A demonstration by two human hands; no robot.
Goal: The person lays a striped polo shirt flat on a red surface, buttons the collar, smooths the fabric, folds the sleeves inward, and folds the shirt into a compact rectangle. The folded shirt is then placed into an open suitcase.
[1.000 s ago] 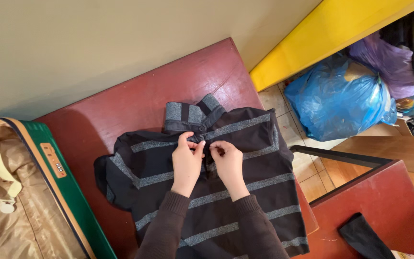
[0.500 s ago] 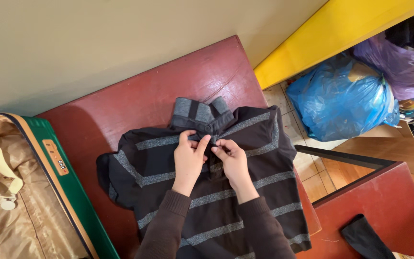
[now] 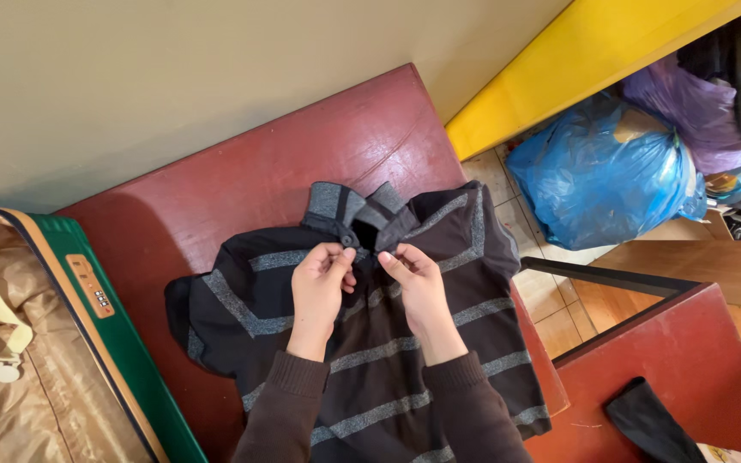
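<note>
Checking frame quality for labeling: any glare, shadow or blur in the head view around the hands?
Head view: sharp, evenly lit; no blur on the left hand or right hand. Mild sheen on the red table, stronger highlights on the blue bag. Soft shadow beside the striped shirt, whose dark fabric hides fold detail.

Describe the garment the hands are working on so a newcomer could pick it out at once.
On the dark red table against the beige wall, right of the open green suitcase, lies a dark shirt with grey horizontal stripes. The left hand and right hand pinch its front just below the grey collar. It is the only striped cloth; the dark piece on the lower red surface is plain.
</note>
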